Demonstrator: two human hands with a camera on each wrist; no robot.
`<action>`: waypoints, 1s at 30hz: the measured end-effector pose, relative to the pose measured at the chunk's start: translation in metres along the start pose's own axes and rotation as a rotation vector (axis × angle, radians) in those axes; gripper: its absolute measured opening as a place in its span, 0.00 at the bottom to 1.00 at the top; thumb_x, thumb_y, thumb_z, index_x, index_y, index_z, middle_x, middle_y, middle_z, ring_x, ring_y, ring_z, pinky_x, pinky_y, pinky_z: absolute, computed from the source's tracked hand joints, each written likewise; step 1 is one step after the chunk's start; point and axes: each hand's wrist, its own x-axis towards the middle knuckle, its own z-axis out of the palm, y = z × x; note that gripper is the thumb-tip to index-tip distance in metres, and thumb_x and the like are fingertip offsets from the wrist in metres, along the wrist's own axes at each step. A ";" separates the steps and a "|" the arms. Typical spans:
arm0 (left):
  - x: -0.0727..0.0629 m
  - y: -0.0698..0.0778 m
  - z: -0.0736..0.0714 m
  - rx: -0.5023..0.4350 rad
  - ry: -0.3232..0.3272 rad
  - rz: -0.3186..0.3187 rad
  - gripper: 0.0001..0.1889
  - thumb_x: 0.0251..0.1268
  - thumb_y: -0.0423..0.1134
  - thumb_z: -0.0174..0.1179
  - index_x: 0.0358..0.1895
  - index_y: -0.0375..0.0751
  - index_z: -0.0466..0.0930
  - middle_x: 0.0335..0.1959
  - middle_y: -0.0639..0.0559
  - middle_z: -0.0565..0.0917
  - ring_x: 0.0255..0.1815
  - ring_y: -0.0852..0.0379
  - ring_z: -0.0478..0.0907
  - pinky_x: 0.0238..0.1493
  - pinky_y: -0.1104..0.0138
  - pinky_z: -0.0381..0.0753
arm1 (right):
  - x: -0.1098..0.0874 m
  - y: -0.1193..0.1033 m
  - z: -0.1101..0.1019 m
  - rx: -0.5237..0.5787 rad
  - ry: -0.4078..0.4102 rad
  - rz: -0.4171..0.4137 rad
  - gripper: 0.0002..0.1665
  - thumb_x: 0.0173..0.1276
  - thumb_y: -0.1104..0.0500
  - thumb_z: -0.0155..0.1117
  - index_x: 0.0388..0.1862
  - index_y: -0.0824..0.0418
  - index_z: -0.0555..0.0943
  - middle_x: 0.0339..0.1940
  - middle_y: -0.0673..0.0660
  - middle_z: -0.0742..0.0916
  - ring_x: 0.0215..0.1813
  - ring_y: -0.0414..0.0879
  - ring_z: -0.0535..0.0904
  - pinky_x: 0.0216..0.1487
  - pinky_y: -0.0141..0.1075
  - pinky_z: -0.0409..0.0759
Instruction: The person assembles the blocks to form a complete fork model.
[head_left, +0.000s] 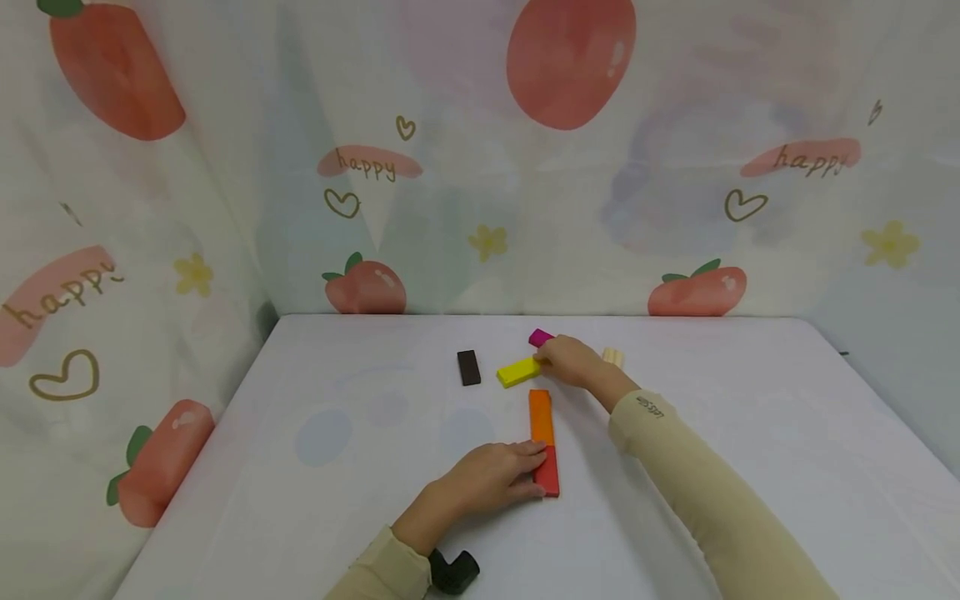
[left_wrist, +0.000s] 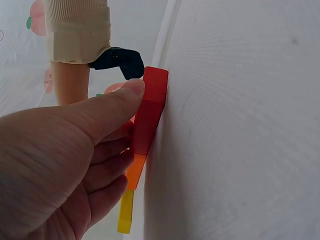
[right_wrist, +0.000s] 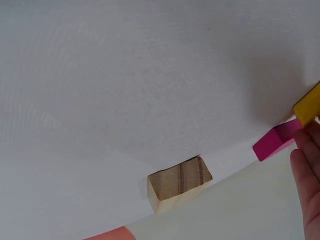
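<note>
A red block [head_left: 548, 473] and an orange block [head_left: 541, 415] lie end to end in a line. Along the left side of the red block, my left hand [head_left: 491, 477] rests its thumb and fingertips, also seen with the red block [left_wrist: 152, 107] in the left wrist view. My right hand [head_left: 573, 362] holds the right end of a yellow block [head_left: 517, 372], which lies slantwise beyond the orange one. Just past those fingers is a magenta block [head_left: 539, 337], partly covered by the hand. In the right wrist view, fingertips touch the yellow block [right_wrist: 308, 106].
A dark brown block [head_left: 468, 367] lies left of the yellow one. A natural wood block [head_left: 613, 357] with stripes stands behind my right wrist. The white table [head_left: 337, 500] ends at a patterned curtain [head_left: 450, 192]. A black curved object [head_left: 454, 572] shows by the left sleeve.
</note>
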 end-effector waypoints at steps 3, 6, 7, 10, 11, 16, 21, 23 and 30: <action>0.001 0.000 -0.001 -0.002 -0.001 -0.001 0.28 0.63 0.53 0.55 0.61 0.40 0.72 0.61 0.54 0.72 0.62 0.64 0.65 0.57 0.72 0.68 | -0.002 0.000 -0.001 -0.008 -0.002 0.007 0.16 0.61 0.65 0.64 0.48 0.68 0.81 0.42 0.59 0.84 0.40 0.52 0.77 0.53 0.43 0.75; 0.001 0.000 -0.001 -0.002 -0.003 0.001 0.28 0.63 0.53 0.55 0.61 0.40 0.72 0.61 0.54 0.72 0.62 0.64 0.65 0.57 0.72 0.67 | -0.003 0.001 -0.001 -0.010 -0.002 0.004 0.16 0.61 0.65 0.64 0.48 0.68 0.81 0.41 0.59 0.84 0.39 0.51 0.77 0.52 0.43 0.75; 0.001 0.000 -0.001 -0.002 -0.004 0.002 0.28 0.63 0.53 0.55 0.61 0.40 0.72 0.61 0.54 0.72 0.62 0.64 0.65 0.57 0.72 0.67 | -0.004 0.001 -0.002 -0.011 -0.003 0.000 0.15 0.61 0.65 0.64 0.47 0.68 0.81 0.40 0.59 0.85 0.39 0.51 0.76 0.52 0.43 0.75; 0.002 0.000 -0.001 0.002 -0.004 0.005 0.28 0.63 0.53 0.55 0.61 0.40 0.72 0.61 0.54 0.72 0.62 0.63 0.65 0.57 0.72 0.67 | -0.005 0.002 -0.003 -0.012 -0.004 -0.008 0.14 0.61 0.65 0.64 0.45 0.68 0.82 0.37 0.57 0.85 0.36 0.50 0.75 0.50 0.42 0.76; 0.002 0.000 -0.001 0.004 -0.004 0.006 0.28 0.63 0.53 0.55 0.61 0.40 0.72 0.61 0.54 0.72 0.62 0.63 0.65 0.57 0.72 0.67 | -0.006 0.002 -0.003 -0.015 -0.005 -0.014 0.13 0.60 0.65 0.64 0.44 0.68 0.82 0.36 0.57 0.85 0.34 0.49 0.75 0.49 0.42 0.77; 0.002 0.000 0.000 0.006 0.002 0.007 0.28 0.63 0.53 0.55 0.61 0.39 0.71 0.61 0.54 0.72 0.62 0.63 0.66 0.57 0.72 0.68 | -0.007 0.003 -0.004 -0.016 -0.014 -0.016 0.11 0.60 0.65 0.65 0.42 0.67 0.83 0.32 0.54 0.84 0.32 0.47 0.73 0.47 0.40 0.78; 0.001 0.000 0.000 0.004 0.003 0.002 0.28 0.63 0.53 0.55 0.61 0.39 0.71 0.61 0.54 0.72 0.62 0.64 0.66 0.57 0.72 0.67 | -0.007 0.005 -0.002 -0.011 -0.019 -0.023 0.11 0.60 0.64 0.64 0.42 0.67 0.83 0.32 0.54 0.84 0.31 0.47 0.73 0.47 0.40 0.78; 0.001 0.000 0.000 0.005 0.002 0.002 0.28 0.63 0.53 0.55 0.61 0.39 0.71 0.61 0.54 0.72 0.62 0.63 0.65 0.57 0.72 0.67 | -0.008 0.006 -0.002 -0.009 -0.020 -0.018 0.12 0.60 0.64 0.65 0.43 0.68 0.83 0.34 0.55 0.85 0.33 0.48 0.74 0.48 0.41 0.77; 0.001 0.001 -0.001 0.005 0.000 0.002 0.28 0.63 0.53 0.56 0.61 0.39 0.71 0.60 0.54 0.72 0.62 0.63 0.65 0.57 0.72 0.67 | -0.012 0.006 -0.001 -0.013 -0.015 -0.006 0.15 0.60 0.64 0.65 0.45 0.69 0.82 0.37 0.58 0.85 0.35 0.49 0.76 0.49 0.42 0.77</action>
